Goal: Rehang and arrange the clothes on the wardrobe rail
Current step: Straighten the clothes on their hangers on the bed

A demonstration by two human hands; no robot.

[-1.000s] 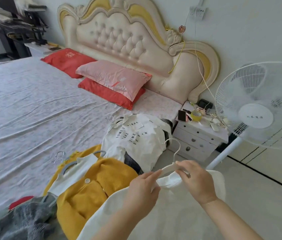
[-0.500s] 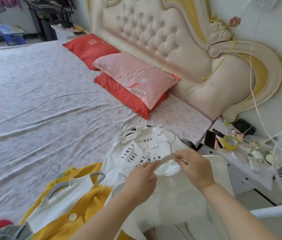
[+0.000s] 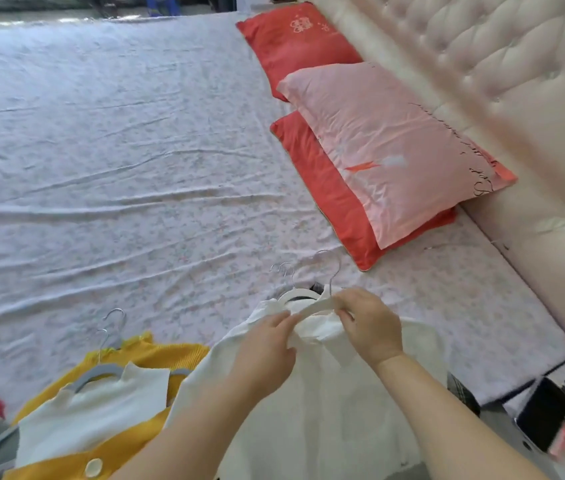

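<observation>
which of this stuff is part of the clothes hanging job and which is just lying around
Part of the job:
- white garment, pinched at the collar by the left hand
- white hanger, gripped by the right hand
- yellow cardigan on a grey hanger

Just lying about:
- pink pillow
- red pillows
- headboard

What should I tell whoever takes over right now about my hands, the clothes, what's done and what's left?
Left hand pinches the white garment at its neckline; right hand grips the white hanger in it.
The garment is held over the near edge of the bed. Beside it lie a yellow cardigan and a white top on a grey hanger; more hanger hooks show beyond the hands.
Done: the hanger looks nearly seated in the neckline.
Left: finish seating it, then carry everything to the rail, which is not in view.
</observation>
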